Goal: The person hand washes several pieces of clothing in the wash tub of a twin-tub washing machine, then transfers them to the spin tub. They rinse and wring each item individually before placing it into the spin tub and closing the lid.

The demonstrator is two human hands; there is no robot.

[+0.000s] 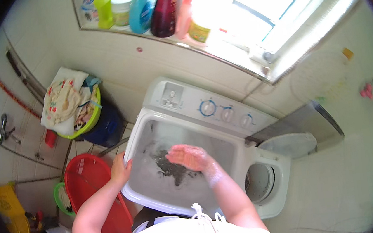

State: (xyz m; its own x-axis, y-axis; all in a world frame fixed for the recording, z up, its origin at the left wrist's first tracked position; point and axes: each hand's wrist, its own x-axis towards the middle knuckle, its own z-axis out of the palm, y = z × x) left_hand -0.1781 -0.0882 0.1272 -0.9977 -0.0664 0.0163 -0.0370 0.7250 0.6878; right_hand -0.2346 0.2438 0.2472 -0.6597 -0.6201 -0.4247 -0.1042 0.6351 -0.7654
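Note:
Before me stands a white twin-tub washing machine [157,102], its wash tub full of greyish, sudsy water [205,136]. A dark fabric [171,169] shows in the middle of the suds. My left hand [121,169] grips the left rim of the wash tub. Over the water, just right of the dark fabric, is my right hand [189,157], wet and foamy to the wrist. It holds nothing that I can see, with its fingers held out together. On the right, the spin tub [260,182] has its lid up; its contents are mostly hidden.
A red plastic tub [86,171] and a green basin [61,194] sit left on the tiled floor. Behind them a yellow-green basket [96,115] of laundry rests on a dark blue bucket [106,131]. Bottles, including a blue pump bottle [140,14], line the windowsill [179,45].

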